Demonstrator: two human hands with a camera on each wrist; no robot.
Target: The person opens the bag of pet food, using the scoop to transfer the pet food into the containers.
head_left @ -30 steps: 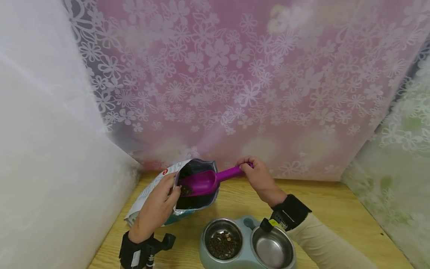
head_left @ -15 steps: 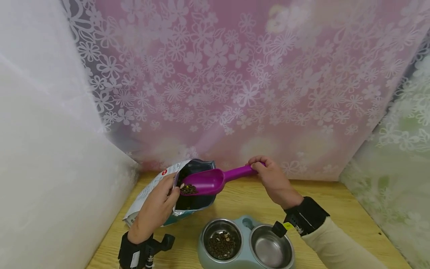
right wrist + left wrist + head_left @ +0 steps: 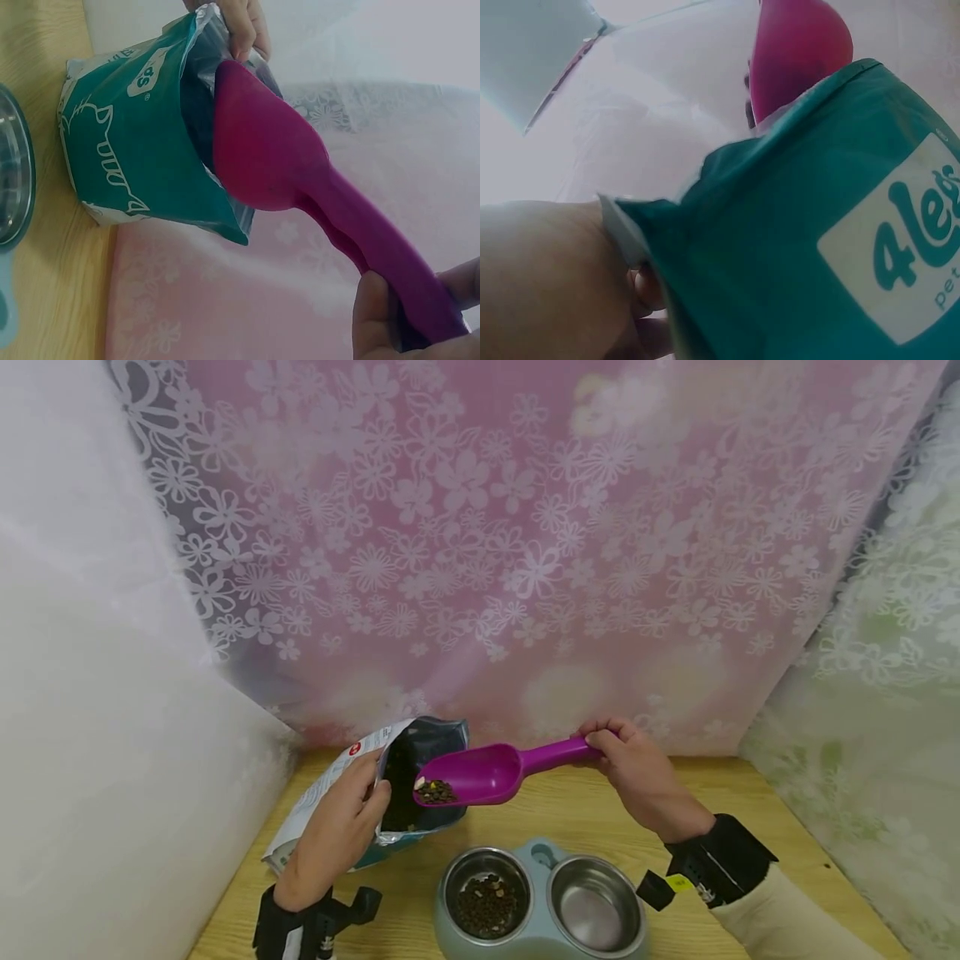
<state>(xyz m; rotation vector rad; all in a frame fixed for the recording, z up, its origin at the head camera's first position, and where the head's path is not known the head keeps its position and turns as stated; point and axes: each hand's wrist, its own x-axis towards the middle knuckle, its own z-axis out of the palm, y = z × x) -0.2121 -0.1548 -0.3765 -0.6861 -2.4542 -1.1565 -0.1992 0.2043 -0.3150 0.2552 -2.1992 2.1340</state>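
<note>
My right hand (image 3: 641, 772) grips the handle end of a purple scoop (image 3: 480, 774), whose tip overlaps the mouth of a pet food bag (image 3: 322, 802) in the head view. A small heap of brown kibble (image 3: 435, 791) lies at the scoop's front. With thumb and fingers my left hand (image 3: 341, 818) pinches the near left rim of the bag, holding it tilted with its mouth facing right. Teal with white lettering shows on the bag's side (image 3: 142, 135) in the right wrist view. Dark shadow hides most of the bag's inside.
In front of the bag stands a pale blue double feeder (image 3: 540, 893) on the wooden table (image 3: 697, 793). Its left steel bowl (image 3: 487, 897) holds kibble, and bare metal shows in the right steel bowl (image 3: 597, 906). A flowered pink sheet (image 3: 480, 568) hangs behind.
The right hand has drawn the scoop rightward, from deep in the bag to its mouth, with kibble in it. The left hand keeps its hold on the rim.
</note>
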